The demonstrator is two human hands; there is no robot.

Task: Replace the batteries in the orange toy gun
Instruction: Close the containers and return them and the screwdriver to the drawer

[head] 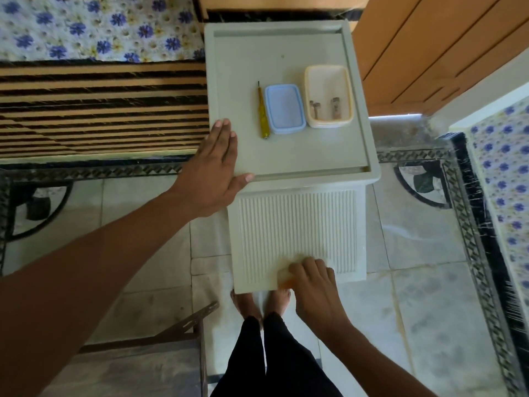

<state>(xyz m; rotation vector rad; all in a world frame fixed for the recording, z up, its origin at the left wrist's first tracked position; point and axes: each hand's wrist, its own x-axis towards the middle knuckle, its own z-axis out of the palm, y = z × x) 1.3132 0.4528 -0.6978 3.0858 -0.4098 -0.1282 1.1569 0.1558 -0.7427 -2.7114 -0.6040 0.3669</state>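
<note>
My left hand (216, 167) lies flat, fingers apart, on the front left corner of the white cabinet top (289, 156). My right hand (313, 285) is low down, its fingers curled at the bottom edge of the ribbed cabinet door (297, 227). A small blurred orange patch (286, 283) shows beside those fingers; whether it is the toy gun I cannot tell. On the top lie a yellow screwdriver (263, 114), a blue lidded box (284, 109) and an open cream tub (328, 75) with batteries (325, 108) inside.
A wooden slatted bed frame (103, 110) with a flowered mattress stands left of the cabinet. An orange wooden wardrobe (440, 50) is at the right rear. Another flowered mattress (503, 173) fills the right edge. My bare feet (262, 303) are on the tiled floor before the cabinet.
</note>
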